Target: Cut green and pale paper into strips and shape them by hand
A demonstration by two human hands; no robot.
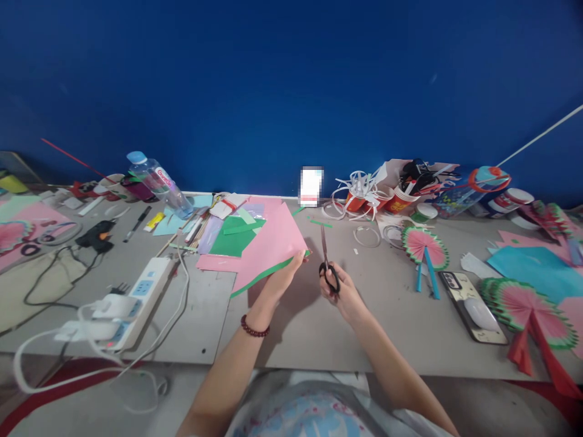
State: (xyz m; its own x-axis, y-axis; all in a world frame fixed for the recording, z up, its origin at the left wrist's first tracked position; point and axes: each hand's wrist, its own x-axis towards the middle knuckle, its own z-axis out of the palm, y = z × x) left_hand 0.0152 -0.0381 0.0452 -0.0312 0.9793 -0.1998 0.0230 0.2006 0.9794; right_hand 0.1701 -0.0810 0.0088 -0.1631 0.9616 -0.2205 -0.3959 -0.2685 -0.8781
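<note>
My left hand [288,274] pinches the right corner of a pink paper sheet [271,243] with a green strip [262,277] along its near edge. The sheet is lifted and tilted over the table. In my right hand [341,292] is a pair of scissors [323,243], its black handles around my fingers and its blades pointing away from me, seemingly closed together. The scissors stand apart from the paper, to its right. Beyond the blade tips lie thin green paper scraps [320,223]. Green paper [228,243] rests under and left of the pink sheet.
A white power strip [148,291] with plugs and cables sits left, below a tilted water bottle [159,182]. At right are a watermelon paper fan [426,247], a phone [460,303] with a white mouse-like object on it, and larger fans [528,303]. Cups of white ties [359,194] line the back.
</note>
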